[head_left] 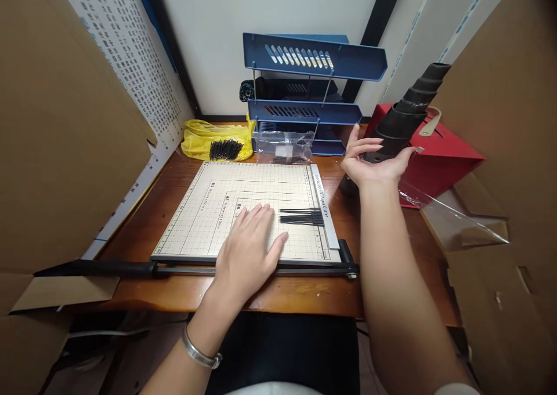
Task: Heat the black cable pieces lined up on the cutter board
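My left hand (248,244) lies flat on the paper cutter (187,221), palm down with its fingers together and the thumb out to the side. Just right of its fingertips, several thin black strips (300,216) lie side by side, their right ends at the cutter's pale metal edge guide (324,206). The cutter's long blade arm with a black handle (117,267) is down along the near side. Raised at the right, my right hand (376,160) is open with fingers apart, in front of a tall black rolled sheet (404,116). Whether it touches the roll, I cannot tell.
A blue tiered desk rack (304,112) stands at the back. Before it lie a yellow plastic bag (195,140) with a bundle of short black pieces (226,149) and a clear plastic bag (285,145). A red box (448,151) and cardboard (491,302) are on the right.
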`<control>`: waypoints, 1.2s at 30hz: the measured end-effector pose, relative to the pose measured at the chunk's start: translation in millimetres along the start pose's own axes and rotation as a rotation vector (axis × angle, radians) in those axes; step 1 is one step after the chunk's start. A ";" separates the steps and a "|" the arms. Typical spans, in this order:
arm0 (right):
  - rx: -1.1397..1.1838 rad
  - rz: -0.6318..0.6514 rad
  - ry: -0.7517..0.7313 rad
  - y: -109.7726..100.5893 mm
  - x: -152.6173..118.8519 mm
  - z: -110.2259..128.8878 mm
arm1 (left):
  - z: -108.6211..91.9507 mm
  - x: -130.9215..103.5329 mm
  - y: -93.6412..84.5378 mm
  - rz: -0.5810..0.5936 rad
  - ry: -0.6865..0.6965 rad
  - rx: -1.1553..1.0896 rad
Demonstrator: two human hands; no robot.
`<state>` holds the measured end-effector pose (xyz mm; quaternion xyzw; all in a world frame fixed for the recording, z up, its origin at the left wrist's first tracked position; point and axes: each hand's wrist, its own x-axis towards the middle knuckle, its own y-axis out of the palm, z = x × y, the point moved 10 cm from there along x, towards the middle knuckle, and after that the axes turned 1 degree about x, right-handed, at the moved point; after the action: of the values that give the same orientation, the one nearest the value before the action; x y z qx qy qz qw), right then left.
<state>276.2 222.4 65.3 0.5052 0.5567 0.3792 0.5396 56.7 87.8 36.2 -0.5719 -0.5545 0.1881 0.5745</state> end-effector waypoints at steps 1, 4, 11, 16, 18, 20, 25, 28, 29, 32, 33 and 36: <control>0.067 -0.021 0.005 -0.5 -1.5 -1.4 | 0.0 0.1 0.2 0.000 -0.001 0.002; 0.347 -0.059 0.090 -3.9 -4.2 -8.5 | -0.5 0.1 1.1 0.000 -0.001 0.004; 0.784 -0.099 0.253 -11.3 -13.6 -22.6 | -0.4 -1.1 1.6 0.005 -0.012 0.000; -0.122 0.140 0.084 -15.0 -19.0 -30.6 | 0.2 -1.0 1.2 -0.002 -0.013 -0.013; -0.512 0.265 0.028 -8.1 -24.7 -39.7 | 0.3 -0.9 1.6 -0.001 -0.016 -0.018; -0.835 0.373 -0.030 1.1 -33.6 -49.2 | 0.3 -1.0 2.2 0.006 -0.020 -0.021; -1.163 0.434 -0.031 15.1 -59.1 -72.6 | 1.8 -1.6 2.7 0.020 -0.038 -0.042; -1.163 0.438 -0.059 23.8 -71.3 -81.3 | 2.2 -1.7 2.7 0.011 -0.034 -0.042; -1.176 0.456 -0.110 29.6 -74.9 -81.5 | 2.0 -1.7 2.6 0.006 -0.030 -0.038; -1.258 0.545 -0.366 55.6 -86.0 -74.4 | 1.6 -1.2 3.1 0.004 -0.021 -0.028; -1.286 0.586 -0.454 65.8 -89.7 -71.7 | 1.4 -1.0 3.3 0.006 -0.020 -0.025; -1.351 0.713 -0.705 96.0 -96.3 -61.2 | 0.9 -0.7 4.0 0.019 -0.018 -0.014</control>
<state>221.8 155.7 187.0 0.3080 -0.1838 0.5986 0.7163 57.4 88.8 32.2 -0.5794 -0.5555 0.1945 0.5638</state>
